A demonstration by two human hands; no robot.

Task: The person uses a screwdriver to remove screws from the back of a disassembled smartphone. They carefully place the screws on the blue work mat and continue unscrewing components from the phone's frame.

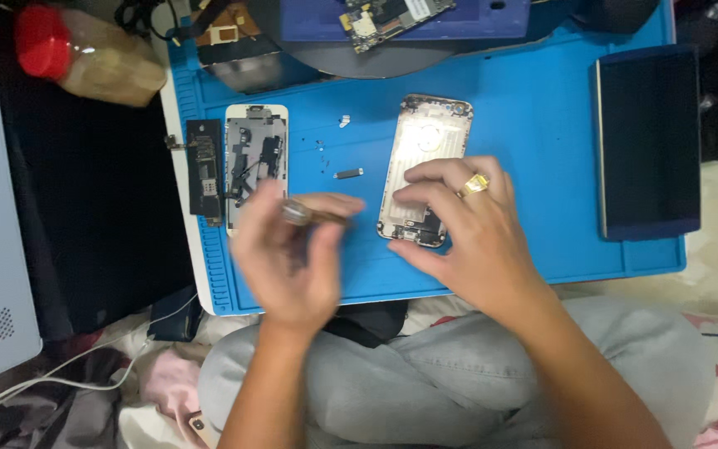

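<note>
On the blue repair mat [542, 150], right hand [459, 229] should keep pressing the phone housing [425, 162] flat while left hand [288, 258], blurred, pinches a small screwdriver [313, 214].

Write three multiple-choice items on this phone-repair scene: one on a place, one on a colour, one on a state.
1. Where does the right hand rest?
A. on the open phone shell
B. on the dark tablet
C. on the jar

2. What colour is the work mat?
A. green
B. blue
C. grey

3. What is the left hand doing?
A. lying flat and empty
B. pinching a small tool
C. gripping the circuit board

Answers: 1 A, its fingers lie on the shell's lower end. 2 B, the mat is bright blue. 3 B, its fingers close round a thin, blurred tool.
</note>
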